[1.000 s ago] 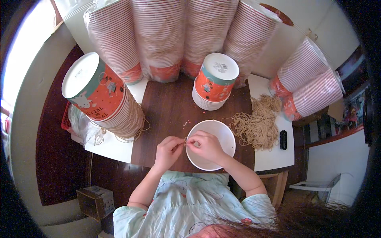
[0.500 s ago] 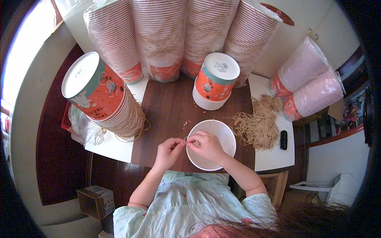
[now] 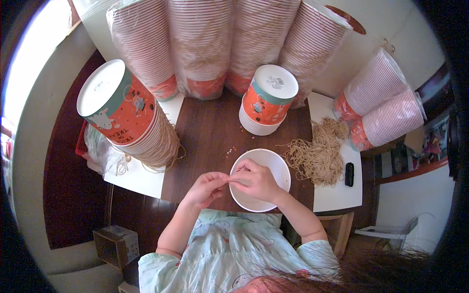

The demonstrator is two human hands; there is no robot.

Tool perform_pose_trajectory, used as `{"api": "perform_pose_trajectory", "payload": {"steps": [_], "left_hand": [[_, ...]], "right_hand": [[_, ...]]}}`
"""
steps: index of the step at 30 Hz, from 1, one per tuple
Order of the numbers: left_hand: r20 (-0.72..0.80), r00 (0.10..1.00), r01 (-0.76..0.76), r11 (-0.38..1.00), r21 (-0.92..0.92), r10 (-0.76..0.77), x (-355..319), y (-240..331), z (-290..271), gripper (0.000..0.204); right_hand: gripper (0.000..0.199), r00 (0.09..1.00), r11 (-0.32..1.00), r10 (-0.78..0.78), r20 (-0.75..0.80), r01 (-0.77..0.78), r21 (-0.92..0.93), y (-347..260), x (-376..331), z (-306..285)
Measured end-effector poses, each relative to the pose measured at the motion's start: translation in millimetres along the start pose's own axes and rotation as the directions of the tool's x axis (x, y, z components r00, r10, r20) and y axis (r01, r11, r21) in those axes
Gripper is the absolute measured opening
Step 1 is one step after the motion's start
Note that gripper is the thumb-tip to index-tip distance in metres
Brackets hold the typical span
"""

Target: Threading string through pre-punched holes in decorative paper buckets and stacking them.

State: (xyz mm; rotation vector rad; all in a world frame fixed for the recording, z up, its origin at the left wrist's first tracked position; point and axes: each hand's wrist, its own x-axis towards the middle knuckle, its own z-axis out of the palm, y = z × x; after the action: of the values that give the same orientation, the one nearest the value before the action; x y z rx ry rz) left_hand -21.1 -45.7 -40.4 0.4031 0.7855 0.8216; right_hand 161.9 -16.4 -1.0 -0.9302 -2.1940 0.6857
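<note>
In front of me, a white paper bucket (image 3: 279, 169) lies with its open mouth up. My right hand (image 3: 256, 182) is over its mouth, fingers pinched. Against those fingertips, at the bucket's left rim, my left hand (image 3: 204, 189) is also closed in a pinch. A thin beige cord seems to be between the two pinches, but the fingers now hide nearly all of it. To the right of the bucket lies a tangled heap of beige cord (image 3: 317, 155). Upside-down orange printed buckets stand nested in a short stack (image 3: 266, 105) behind.
At left leans a taller bucket stack (image 3: 129, 115) with cord loops hanging from it. Tall plastic-wrapped bucket stacks (image 3: 202, 49) line the back, and two more wrapped stacks (image 3: 386, 117) lie at right. A small black object (image 3: 349, 174) sits by the cord. Tiny scraps dot the brown board (image 3: 210, 132).
A small cord loop showed at the fingertips before; now fingers cover it. My left hand has turned and its fingers have straightened somewhat. The bucket has stayed in place.
</note>
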Motion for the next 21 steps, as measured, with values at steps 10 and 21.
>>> {"api": "perform_pose_trajectory", "payload": {"steps": [10,21], "left_hand": [[0.011,1.000,-0.023,1.000,0.007,0.022,3.3,-3.8,-4.2,0.011],[-0.040,0.995,-0.092,0.993,0.074,0.095,4.6,-7.9,-2.1,0.007]], "right_hand": [[0.012,0.994,0.990,-0.064,-0.084,0.053,-0.130,2.0,1.0,5.4],[0.011,0.990,0.980,-0.096,-0.103,0.075,-0.185,0.4,2.1,7.6]]}}
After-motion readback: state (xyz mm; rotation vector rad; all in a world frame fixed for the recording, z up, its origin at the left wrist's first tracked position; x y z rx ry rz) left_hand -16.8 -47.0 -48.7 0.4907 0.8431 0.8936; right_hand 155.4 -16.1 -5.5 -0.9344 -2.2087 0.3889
